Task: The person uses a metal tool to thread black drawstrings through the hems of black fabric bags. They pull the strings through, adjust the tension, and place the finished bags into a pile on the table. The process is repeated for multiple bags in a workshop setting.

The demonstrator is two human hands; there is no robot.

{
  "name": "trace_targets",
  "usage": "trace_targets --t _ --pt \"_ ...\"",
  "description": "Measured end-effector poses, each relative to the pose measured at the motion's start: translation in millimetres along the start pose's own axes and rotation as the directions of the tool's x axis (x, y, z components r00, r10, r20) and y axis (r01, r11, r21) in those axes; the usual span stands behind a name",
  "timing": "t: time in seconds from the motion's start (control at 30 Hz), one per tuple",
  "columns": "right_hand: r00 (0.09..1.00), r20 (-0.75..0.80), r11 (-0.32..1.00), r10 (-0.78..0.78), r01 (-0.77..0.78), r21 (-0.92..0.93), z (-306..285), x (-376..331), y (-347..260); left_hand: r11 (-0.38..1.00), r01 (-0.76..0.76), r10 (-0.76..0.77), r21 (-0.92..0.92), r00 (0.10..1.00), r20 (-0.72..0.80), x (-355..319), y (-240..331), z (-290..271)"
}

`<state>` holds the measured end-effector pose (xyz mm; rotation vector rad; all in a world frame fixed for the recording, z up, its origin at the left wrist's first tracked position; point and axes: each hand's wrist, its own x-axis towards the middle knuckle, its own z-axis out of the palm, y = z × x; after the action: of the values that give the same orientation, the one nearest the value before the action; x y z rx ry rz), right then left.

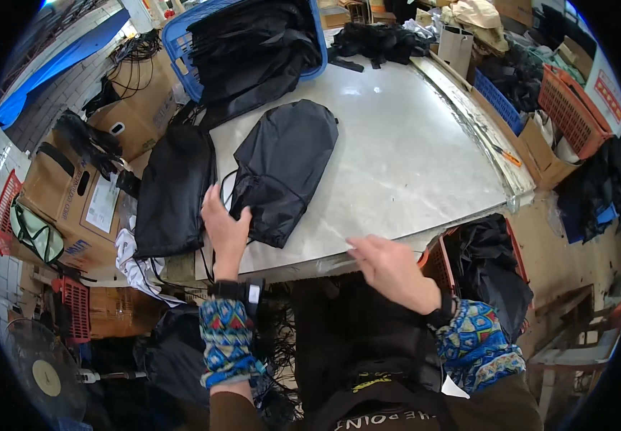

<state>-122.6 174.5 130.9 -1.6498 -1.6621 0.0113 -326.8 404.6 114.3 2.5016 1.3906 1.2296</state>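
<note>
A black drawstring bag (285,161) lies flat on the pale tabletop (397,158), its rounded end away from me. Its cord and gathered mouth are on the near side. Beside that mouth is my left hand (226,228), thumb and fingers apart, its fingertips close to the cord; whether they touch it I cannot tell. My right hand (397,273) hovers over the table's front edge, to the right of the bag, with its fingers stretched leftward and nothing visible in them. More black bags (174,190) lie stacked at the table's left side.
A blue basket (174,54) full of black bags stands at the far left of the table. Black fabric (379,43) is heaped at the back. An orange-handled cutter (506,154) lies along the right edge. Below it, a red crate (515,248) holds black bags. Cardboard boxes (73,194) flank the left.
</note>
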Motion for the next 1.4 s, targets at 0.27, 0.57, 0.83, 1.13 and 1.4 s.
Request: trace_targets --t 0.27,0.57,0.83,1.13,1.4 --pt "0.999 0.031 0.993 -0.019 0.023 -0.118 33 27 -18 0.862 0.357 -0.248 -0.358 0.916 0.316 9 18 34" --pt "0.999 -0.039 0.890 0.016 -0.032 -0.454 34 37 42 0.052 0.503 -0.675 -0.863 0.654 0.341 -30 31 2" --pt "1.000 0.010 0.929 0.007 -0.003 -0.369 24 25 51 -0.307 0.319 -0.805 -0.896 0.416 0.424 -14 -34 -24" --pt "0.986 0.078 0.906 0.150 -0.105 -0.410 52 23 69 0.356 0.862 -0.883 -0.360 0.437 0.173 -68 -180 -143" --pt "0.998 0.054 0.849 0.021 0.011 -0.529 39 15 38 0.965 0.231 -0.210 -0.125 0.965 0.159 -104 2 -79"
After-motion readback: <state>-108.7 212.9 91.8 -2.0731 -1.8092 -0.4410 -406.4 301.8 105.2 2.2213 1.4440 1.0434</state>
